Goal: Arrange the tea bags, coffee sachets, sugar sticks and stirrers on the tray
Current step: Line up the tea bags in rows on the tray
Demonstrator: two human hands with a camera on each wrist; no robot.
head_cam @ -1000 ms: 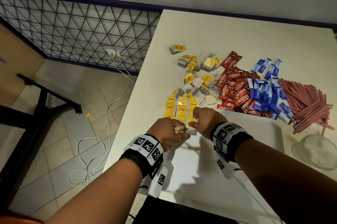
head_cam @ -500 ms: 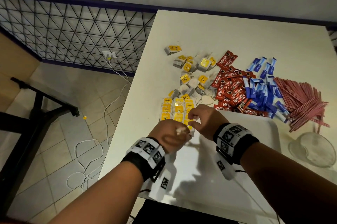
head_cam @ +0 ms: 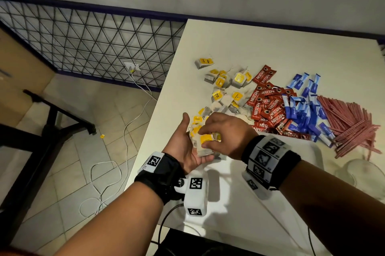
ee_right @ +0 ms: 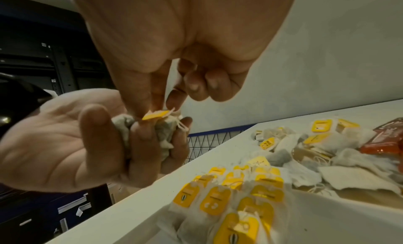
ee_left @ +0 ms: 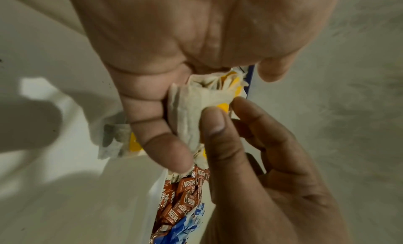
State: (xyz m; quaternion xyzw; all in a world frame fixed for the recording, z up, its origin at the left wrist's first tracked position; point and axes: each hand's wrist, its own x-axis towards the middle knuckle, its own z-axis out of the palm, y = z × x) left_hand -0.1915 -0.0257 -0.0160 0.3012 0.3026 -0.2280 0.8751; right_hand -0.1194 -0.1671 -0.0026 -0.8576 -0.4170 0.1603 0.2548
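My left hand (head_cam: 193, 142) is palm up above the far left corner of the white tray (head_cam: 260, 203), fingers curled round a small bundle of tea bags (ee_right: 128, 127). My right hand (head_cam: 203, 134) reaches over it, and its thumb and forefinger pinch the yellow tag (ee_right: 156, 115) of the top tea bag (ee_left: 187, 109). Rows of tea bags (ee_right: 229, 196) lie in that tray corner, partly hidden in the head view. Beyond the tray lie loose tea bags (head_cam: 225, 89), red coffee sachets (head_cam: 266, 103), blue sugar sticks (head_cam: 306, 105) and pink stirrers (head_cam: 350, 122).
A clear glass dish (head_cam: 362, 174) sits at the tray's right end. The white table (head_cam: 270, 43) ends at its left edge just beside my left hand, with tiled floor, cables and a wire grid panel (head_cam: 93, 43) beyond.
My left hand has turned palm up and risen from the tray's rows with its tea bags. My right hand has come over the palm and now pinches a yellow tag.
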